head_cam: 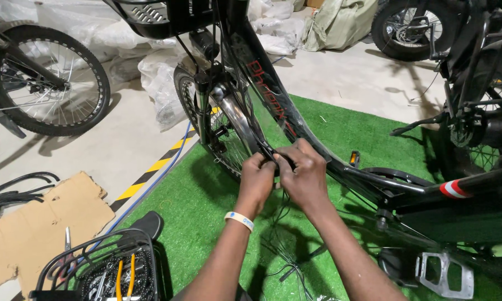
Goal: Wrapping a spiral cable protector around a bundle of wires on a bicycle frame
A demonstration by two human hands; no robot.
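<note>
Both my hands meet at the bicycle's black down tube [273, 111], which slants from upper left to lower right. My left hand [255, 181] and right hand [302, 173] touch, each grip pinched closed on the thin black cables [268, 151] lying along the tube. Loose cable ends [287, 262] dangle toward the green turf [206, 189].

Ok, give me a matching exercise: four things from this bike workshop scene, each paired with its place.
Things:
1. cardboard sheet
2. wire basket
3. silver pedal
4. wristband

Places:
A. on the left hand's wrist
B. lower right, over the green turf
C. flat on the concrete floor, left
D. bottom edge, holding yellow-handled pliers

Pairs: 1-C, 2-D, 3-B, 4-A
</note>
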